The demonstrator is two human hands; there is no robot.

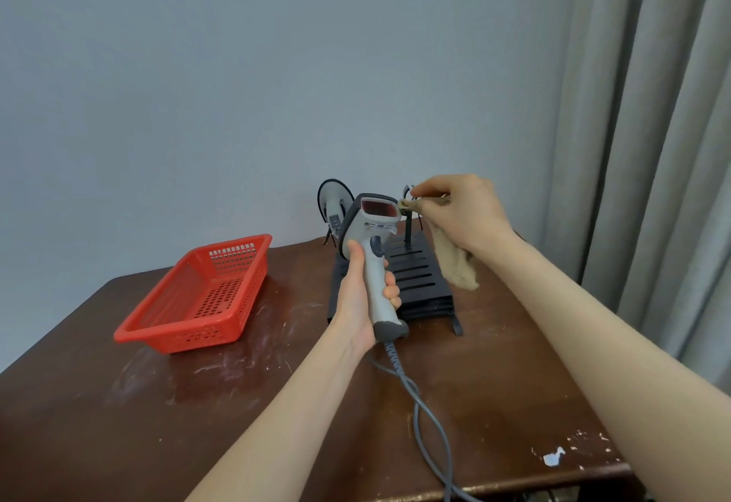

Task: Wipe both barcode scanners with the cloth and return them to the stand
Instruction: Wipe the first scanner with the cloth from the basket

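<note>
My left hand [362,295] grips the handle of a grey barcode scanner [374,230], held upright above the black slotted stand [417,280], its red window facing me. My right hand [461,214] pinches a beige cloth [455,260] and presses a bunched corner against the right side of the scanner's head; the cloth's other end hangs down over the stand. A second grey scanner [334,200] sits at the back left of the stand, partly hidden behind the held one. A thin black post [408,230] rises from the stand.
A red perforated plastic basket [197,295] sits on the left of the brown wooden table [118,422]. The held scanner's grey cable [425,422] trails over the table's front edge. A grey wall is behind, a curtain [652,145] at right.
</note>
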